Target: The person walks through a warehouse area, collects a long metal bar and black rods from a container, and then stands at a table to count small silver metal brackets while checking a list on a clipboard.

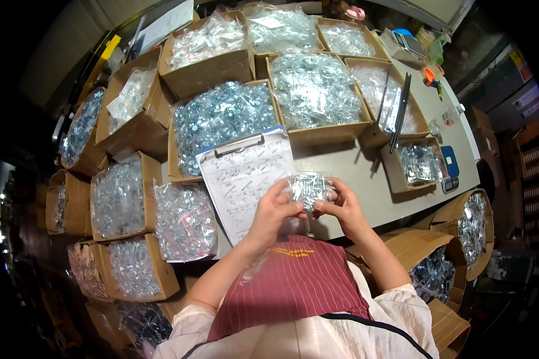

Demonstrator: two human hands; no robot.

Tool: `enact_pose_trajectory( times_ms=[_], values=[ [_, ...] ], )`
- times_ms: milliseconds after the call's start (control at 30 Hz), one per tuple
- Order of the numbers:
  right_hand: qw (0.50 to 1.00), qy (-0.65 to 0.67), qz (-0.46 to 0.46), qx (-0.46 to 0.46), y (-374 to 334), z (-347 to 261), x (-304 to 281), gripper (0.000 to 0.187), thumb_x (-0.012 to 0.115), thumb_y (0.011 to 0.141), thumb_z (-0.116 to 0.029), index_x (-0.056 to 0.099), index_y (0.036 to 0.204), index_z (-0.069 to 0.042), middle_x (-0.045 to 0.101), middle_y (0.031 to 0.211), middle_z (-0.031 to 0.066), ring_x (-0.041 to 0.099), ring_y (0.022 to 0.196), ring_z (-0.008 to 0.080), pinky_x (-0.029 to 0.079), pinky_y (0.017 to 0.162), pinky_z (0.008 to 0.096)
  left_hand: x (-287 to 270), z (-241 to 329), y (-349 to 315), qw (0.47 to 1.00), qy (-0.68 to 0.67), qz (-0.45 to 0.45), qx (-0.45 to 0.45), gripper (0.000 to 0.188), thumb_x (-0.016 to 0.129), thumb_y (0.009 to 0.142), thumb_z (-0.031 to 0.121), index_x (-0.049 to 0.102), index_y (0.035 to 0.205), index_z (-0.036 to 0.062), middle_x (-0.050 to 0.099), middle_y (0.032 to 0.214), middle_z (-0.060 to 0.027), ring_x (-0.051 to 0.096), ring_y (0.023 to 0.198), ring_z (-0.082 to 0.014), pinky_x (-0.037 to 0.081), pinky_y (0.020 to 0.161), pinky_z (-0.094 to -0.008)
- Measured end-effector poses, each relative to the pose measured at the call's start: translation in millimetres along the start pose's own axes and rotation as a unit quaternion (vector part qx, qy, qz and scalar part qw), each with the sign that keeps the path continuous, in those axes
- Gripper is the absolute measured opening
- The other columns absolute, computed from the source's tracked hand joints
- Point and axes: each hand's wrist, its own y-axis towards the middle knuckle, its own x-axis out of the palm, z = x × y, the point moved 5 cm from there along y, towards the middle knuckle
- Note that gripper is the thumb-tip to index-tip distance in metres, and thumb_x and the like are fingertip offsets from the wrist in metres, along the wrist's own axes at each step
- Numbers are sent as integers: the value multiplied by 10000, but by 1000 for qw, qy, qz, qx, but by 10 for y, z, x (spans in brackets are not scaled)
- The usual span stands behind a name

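Observation:
Between my two hands is a small clear plastic bag of shiny metal pins or screws [309, 190], held up above the table edge in front of my apron. My left hand [277, 206] grips its left side, thumb across the front. On the right side, my right hand [341, 206] pinches it with the thumb below. The fingertips behind the bag are hidden. Just left of and behind my left hand lies a clipboard [245, 179] with handwritten sheets under a dark clip.
Cardboard boxes of bagged metal parts crowd the table, such as a large box [317, 90] behind and a small box [420, 163] at right. A blue-and-black scale-like device [450, 167] sits beside it. Dark rods [401, 113] stick up. More boxes flank me, including a carton [474, 230].

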Motion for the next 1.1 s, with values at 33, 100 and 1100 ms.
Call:
enact_pose_trajectory(
  times_ms=[33,100,1100],
  values=[
    [1000,0,1,0,5,14,-6,456,665,903,-75,455,1296,19,652,1009,104,649,822,150,562,691,289,7,-5,0,1000,-4,-4,1,634,611,878,29,330,1443,-40,627,1177,-186,660,984,-209,568,828,-308],
    [1000,22,2,-7,21,41,-20,455,649,919,-71,424,1306,9,649,969,87,641,797,142,561,687,285,59,40,-13,1000,-17,1,2,602,605,888,47,355,1429,-34,637,1137,-170,655,968,-197,562,814,-305],
    [997,-2,13,-79,-46,14,116,488,557,967,-114,360,1399,-4,617,1116,105,590,977,137,512,824,304,-8,-19,3,997,-22,35,70,600,596,820,-31,341,1363,-56,607,1126,-169,633,979,-201,546,834,-319]
  ],
)
